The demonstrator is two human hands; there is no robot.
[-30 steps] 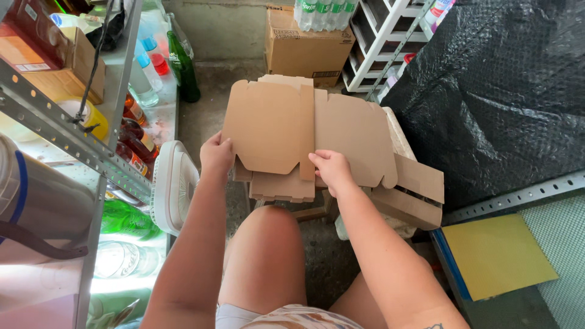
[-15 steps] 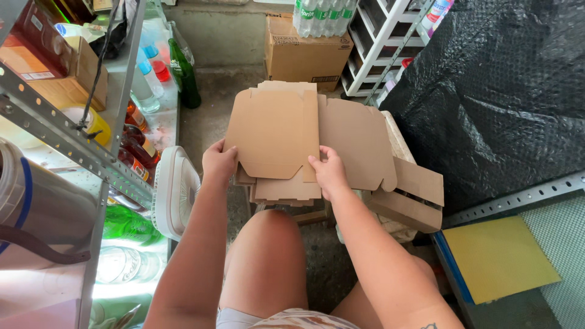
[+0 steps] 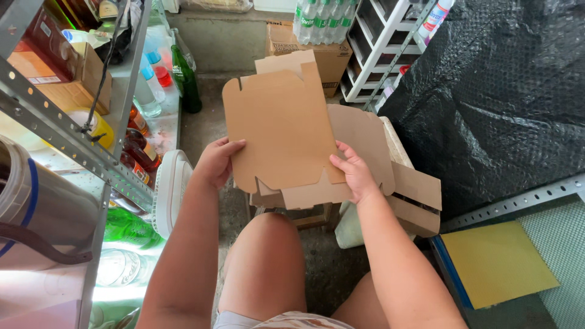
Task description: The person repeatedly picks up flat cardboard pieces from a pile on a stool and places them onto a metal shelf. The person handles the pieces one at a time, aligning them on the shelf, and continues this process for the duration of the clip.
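Person seated, knees in view, both hands up on a flat die-cut cardboard blank [image 3: 280, 131]. Blank is unfolded, tan, notched tabs along top and bottom edges, tilted up a little toward the far side.

Left hand [image 3: 216, 161]: gripping the blank's left edge low down, fingers curled over the face, thumb behind. Closed on the cardboard.

Right hand [image 3: 356, 173]: pinching the blank's lower right edge, thumb on the near face, fingers wrapped behind. Also closed on the cardboard.

Blank sits centre scene, held in the air above the lap, over a stack of more flat cardboard blanks [image 3: 390, 176] lying on a low stool or similar; what the stack rests on is mostly hidden. Stack pokes out to the right and below the held piece; cannot tell whether they touch.

Left side: metal shelving rack [image 3: 73, 146] with slotted angle uprights, packed with bottles and jars. Green glass bottle [image 3: 184, 79] standing on the floor by the rack, far left. White fan-like plastic item [image 3: 170, 192] just left of the left forearm.

Far side: closed cardboard carton [image 3: 323, 58] against the wall, shrink-wrapped pack of clear bottles [image 3: 320, 21] on top of it. White plastic drawer unit [image 3: 381, 45] to its right.

Right side: big bulk covered in black bubble wrap [image 3: 506, 97]. Near right, a yellow sheet [image 3: 496, 262] lying flat on a lower surface, next to a slotted metal rail [image 3: 518, 204].

Floor is bare concrete.
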